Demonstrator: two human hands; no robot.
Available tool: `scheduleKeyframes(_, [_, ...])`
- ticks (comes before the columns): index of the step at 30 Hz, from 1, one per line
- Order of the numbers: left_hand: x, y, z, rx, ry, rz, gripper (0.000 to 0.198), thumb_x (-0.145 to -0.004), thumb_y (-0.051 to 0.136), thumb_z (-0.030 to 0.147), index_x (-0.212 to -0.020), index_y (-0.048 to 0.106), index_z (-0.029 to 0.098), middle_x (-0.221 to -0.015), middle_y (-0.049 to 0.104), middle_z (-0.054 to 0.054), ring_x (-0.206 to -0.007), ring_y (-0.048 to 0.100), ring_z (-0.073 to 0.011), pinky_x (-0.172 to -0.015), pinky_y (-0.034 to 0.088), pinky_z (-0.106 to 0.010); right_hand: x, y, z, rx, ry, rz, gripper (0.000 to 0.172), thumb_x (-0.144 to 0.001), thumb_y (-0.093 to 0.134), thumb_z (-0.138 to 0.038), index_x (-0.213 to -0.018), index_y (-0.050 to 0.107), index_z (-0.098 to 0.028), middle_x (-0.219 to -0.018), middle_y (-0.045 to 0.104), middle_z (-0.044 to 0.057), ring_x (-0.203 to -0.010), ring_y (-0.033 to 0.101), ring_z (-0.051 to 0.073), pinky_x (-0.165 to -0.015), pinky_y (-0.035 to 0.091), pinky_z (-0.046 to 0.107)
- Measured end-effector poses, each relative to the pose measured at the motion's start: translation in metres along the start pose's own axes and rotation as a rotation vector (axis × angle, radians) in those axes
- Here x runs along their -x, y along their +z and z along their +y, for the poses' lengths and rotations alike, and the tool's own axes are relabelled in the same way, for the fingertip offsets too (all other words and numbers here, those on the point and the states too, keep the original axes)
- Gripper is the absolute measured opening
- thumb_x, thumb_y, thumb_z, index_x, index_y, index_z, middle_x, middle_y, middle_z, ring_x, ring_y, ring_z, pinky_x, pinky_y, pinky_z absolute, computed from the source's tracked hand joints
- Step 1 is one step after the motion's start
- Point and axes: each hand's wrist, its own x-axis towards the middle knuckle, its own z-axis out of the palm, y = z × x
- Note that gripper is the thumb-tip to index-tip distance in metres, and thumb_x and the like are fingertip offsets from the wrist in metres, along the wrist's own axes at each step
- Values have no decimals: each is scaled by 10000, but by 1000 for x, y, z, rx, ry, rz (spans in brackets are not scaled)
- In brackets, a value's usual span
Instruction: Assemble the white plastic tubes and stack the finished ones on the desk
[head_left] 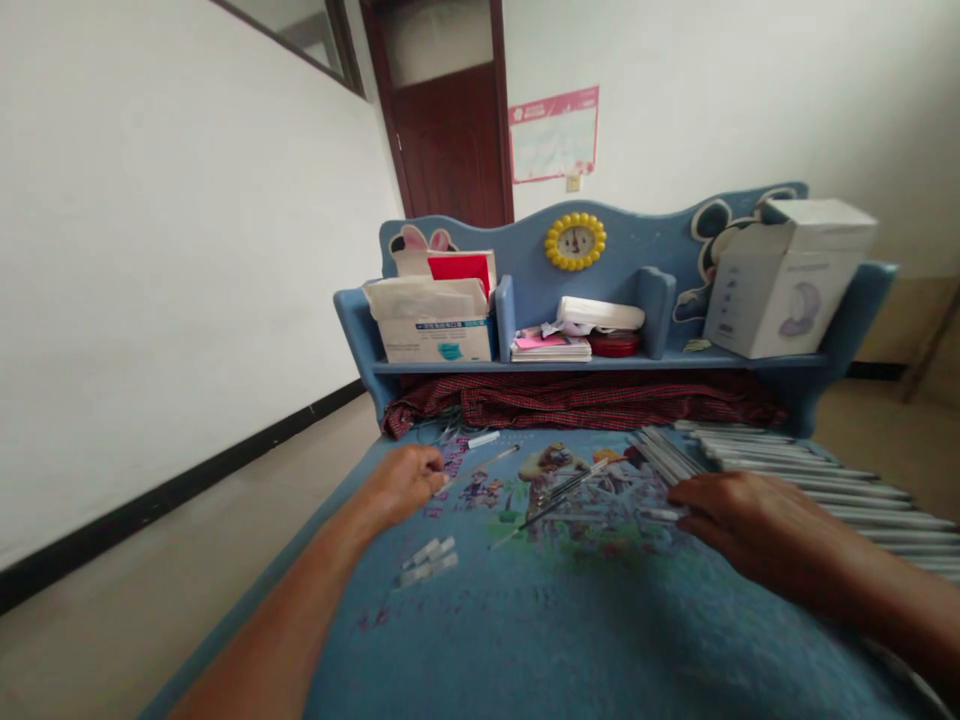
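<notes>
My left hand (405, 487) is over the left side of the blue tabletop (480, 640), its fingers pinched together; a small whitish bit shows at the fingertips, too blurred to name. On the right, my right hand (731, 515) has thumb and fingers closed on a small white cap-like piece (662, 515). Just beyond it lies a bundle of slim grey pen-like tubes (666, 455). Several thin pen refills (559, 495) lie crossed in the middle. Small white caps (429, 562) are grouped near my left forearm, and another white cap (484, 439) lies farther back.
Many grey-white tubes (817, 485) lie in a row along the right edge. Behind the tabletop are a folded red checked cloth (562, 402) and a blue shelf (517, 367). It bears a mask box (439, 335), papers (551, 347) and a white carton (780, 290).
</notes>
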Motion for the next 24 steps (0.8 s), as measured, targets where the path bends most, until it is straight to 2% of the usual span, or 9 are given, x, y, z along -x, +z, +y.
scheduleKeyframes(4, [4,-2,6,73,43,-87,180,-699,503,339,-689,605,191,-526,521,40,-534,502,-136,-495,311,-210,-17,-2,-5,126,63,-119,187,-816,470,-221,-868,648,-244,-795,701,78,-763,667,262,-632,451,327])
scheduleKeyframes(9, [11,-8,7,95,96,-188,163,-656,533,325,-639,619,188,-538,532,27,-539,486,-138,-500,301,-219,-30,2,-18,122,46,-199,190,-824,461,-238,-881,643,-234,-831,707,88,-810,665,285,-644,440,344])
scheduleKeyframes(13, [19,-11,13,99,79,-222,141,-642,548,307,-635,626,189,-529,517,37,-528,463,-127,-494,290,-213,-36,13,-19,67,47,-173,218,-836,437,-253,-907,643,-243,-842,708,79,-822,663,272,-656,427,337])
scheduleKeyframes(20, [23,-11,24,98,108,-302,97,-619,562,267,-590,607,186,-520,509,40,-523,462,-124,-475,273,-208,-34,26,4,110,117,-134,254,-846,400,-277,-901,646,-243,-791,698,88,-748,661,258,-583,393,311])
scheduleKeyframes(24, [23,-5,32,99,147,-256,143,-673,534,291,-653,625,182,-545,510,35,-537,468,-125,-489,274,-209,-30,28,11,89,136,-134,270,-856,380,-302,-860,645,-250,-753,688,70,-722,657,239,-566,380,294])
